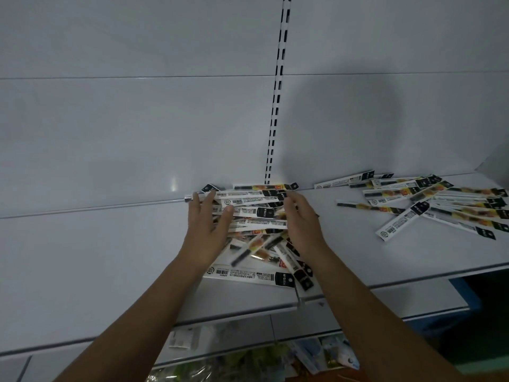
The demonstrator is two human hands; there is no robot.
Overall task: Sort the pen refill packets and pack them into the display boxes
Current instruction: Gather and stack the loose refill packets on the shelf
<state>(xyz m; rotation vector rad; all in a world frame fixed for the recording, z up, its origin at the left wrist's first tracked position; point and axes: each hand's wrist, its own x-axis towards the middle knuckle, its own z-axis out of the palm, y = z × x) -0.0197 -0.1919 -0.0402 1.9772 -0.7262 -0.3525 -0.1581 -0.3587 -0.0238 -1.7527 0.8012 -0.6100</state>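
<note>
Shelf (110, 257): white, set against a white wall (137, 119).
Pile (256, 224): packets are heaped mid-shelf, between both hands.
Left hand (205, 227): laid flat on the pile's left side, fingers apart.
Right hand (301, 224): pressed flat against its right side, nothing gripped.
Far pile (440, 202): scattered well apart, rightward.
Risk: front packets (248, 275) could be pushed off the edge (234, 307) if the pile is squeezed fast.

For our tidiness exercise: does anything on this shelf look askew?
Yes. Packets lie crossed at all angles in two untidy heaps: the near heap between left hand and right hand, the right heap apart. One front packet nears the shelf edge.
</note>
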